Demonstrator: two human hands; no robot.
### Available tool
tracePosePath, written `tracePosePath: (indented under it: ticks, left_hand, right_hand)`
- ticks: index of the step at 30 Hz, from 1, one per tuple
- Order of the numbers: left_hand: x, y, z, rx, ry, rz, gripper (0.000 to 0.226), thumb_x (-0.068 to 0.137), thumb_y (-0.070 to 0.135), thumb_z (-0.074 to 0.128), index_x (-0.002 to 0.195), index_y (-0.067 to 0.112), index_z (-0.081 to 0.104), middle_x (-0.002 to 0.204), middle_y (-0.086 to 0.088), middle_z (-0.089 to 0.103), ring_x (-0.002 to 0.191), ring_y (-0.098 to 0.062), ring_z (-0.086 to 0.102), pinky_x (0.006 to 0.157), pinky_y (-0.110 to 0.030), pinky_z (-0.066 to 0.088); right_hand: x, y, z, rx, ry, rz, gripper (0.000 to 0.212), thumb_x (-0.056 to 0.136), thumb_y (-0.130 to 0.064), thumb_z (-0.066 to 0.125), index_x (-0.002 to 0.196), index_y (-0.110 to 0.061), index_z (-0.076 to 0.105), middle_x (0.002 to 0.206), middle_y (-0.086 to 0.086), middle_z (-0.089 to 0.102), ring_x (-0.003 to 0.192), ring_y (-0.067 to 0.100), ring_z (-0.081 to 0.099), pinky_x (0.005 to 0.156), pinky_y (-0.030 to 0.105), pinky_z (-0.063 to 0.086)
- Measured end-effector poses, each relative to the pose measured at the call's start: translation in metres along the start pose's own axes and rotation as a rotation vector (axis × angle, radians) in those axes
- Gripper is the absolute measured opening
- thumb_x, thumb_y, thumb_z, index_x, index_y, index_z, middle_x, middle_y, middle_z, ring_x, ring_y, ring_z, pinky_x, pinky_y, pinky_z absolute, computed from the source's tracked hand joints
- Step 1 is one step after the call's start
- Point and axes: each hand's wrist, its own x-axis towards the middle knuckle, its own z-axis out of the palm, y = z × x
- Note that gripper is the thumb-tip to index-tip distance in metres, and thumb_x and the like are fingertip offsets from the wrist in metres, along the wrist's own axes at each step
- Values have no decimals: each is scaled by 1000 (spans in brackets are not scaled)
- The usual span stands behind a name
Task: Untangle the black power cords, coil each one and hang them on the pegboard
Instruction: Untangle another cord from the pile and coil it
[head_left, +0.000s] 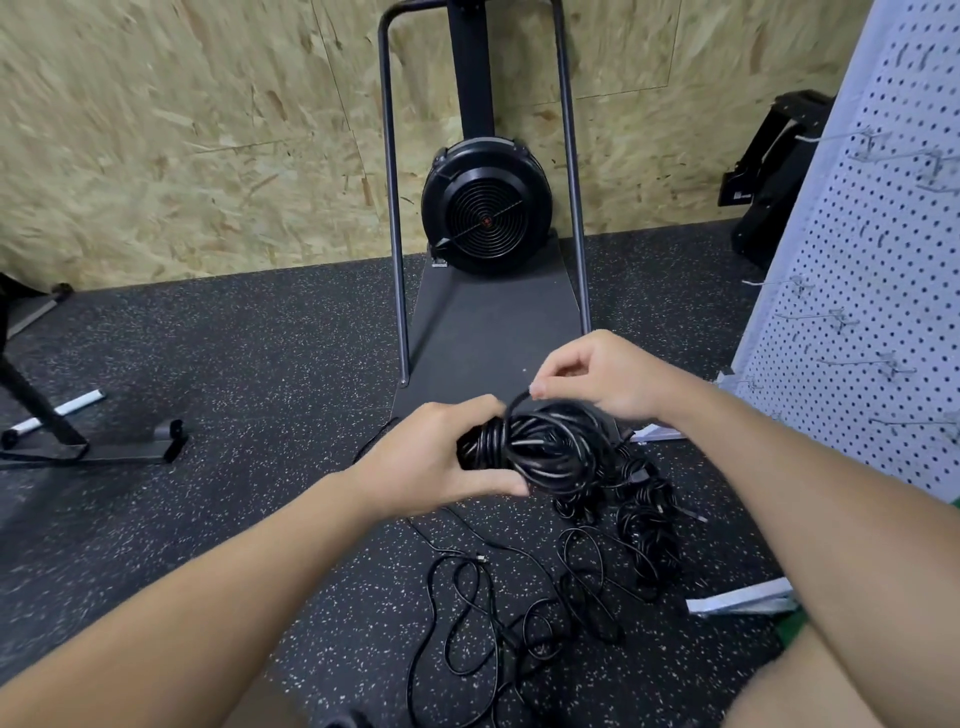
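My left hand is closed around one side of a coiled black cord, thumb underneath and fingers wrapped over the bundled loops, holding it up in front of me above the floor. The coil is a fat, roughly round ring of many glossy rubbery turns that catch pale highlights. My right hand is above the coil's far side, thumb and forefinger pinched on a single strand that arches up out of the bundle; the other fingers are curled in loosely.

Below the coil, on the floor, lies the rest of the black power cords: a dense knotted clump under my right wrist and thinner, looser loops sprawling towards me. The floor is dark rubber matting, speckled with pale flecks.

The pegboard stands at the right, a white sheet dotted with regular holes, leaning away, with thin metal hooks sticking out of it. Its pale metal foot rests on the floor near the clump.

Straight ahead is a black round fan housing with concentric grille rings, set in a tubular metal frame on a flat dark base. Behind it the wall is rough chipboard.
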Motion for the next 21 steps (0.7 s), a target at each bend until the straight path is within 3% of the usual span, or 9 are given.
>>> tracePosePath:
  ticks: [3,5,7,9,11,14,18,21]
  left_hand:
    - [5,4,0,-194,157,-62,46,85,61,89,115,33,68,96,4,74,85,-25,67,79,-47,55]
    - [8,3,-2,-241,225,-121,41,87,59,87,113,32,69,96,1,74,86,-30,66,82,-50,54]
    - [12,0,-2,-257,277,-169,38,90,58,84,111,32,68,94,0,75,87,-30,66,84,-49,54]
    - [16,-7,-2,-249,336,-223,36,92,58,83,111,31,67,95,4,75,88,-21,68,84,-40,55]
    - [21,-15,-1,-226,387,-296,34,92,56,83,106,31,64,90,8,74,81,-9,66,76,-26,52]
    - [24,-34,0,-158,412,-420,39,92,58,82,107,29,59,88,11,72,77,-4,62,69,-22,46]
    - [24,-46,1,-102,349,-456,63,95,49,82,147,32,51,130,18,68,116,-5,61,98,-26,43]
    - [26,-47,7,-64,280,-440,69,98,37,82,154,36,43,139,9,71,125,-16,65,104,-31,46]
  right_hand:
    - [2,14,-8,-38,-5,16,11,102,-21,77,97,-20,87,96,-1,84,91,13,76,89,33,61]
    - [5,25,-4,-56,3,42,16,104,-19,75,90,-19,84,90,6,81,80,23,69,83,38,59]
    - [5,27,2,-50,-3,67,26,108,-21,70,86,-29,81,79,1,73,67,14,57,71,31,50]
    - [2,24,10,-47,-45,81,22,111,-26,65,102,-36,82,78,-7,67,61,3,53,61,16,43]
    - [1,22,15,-99,-76,88,21,113,-27,61,120,-33,80,81,-7,65,60,-4,54,60,10,41]
    - [1,19,21,-213,-98,58,20,112,-28,60,120,-33,78,81,-8,68,65,-1,55,65,15,43]
    - [-2,2,35,-359,-169,-27,15,111,-28,59,108,-26,74,76,-8,69,61,3,53,66,22,44]
    - [-5,-12,43,-579,-145,-72,29,110,-31,59,81,-26,59,72,-5,62,64,14,54,67,39,45]
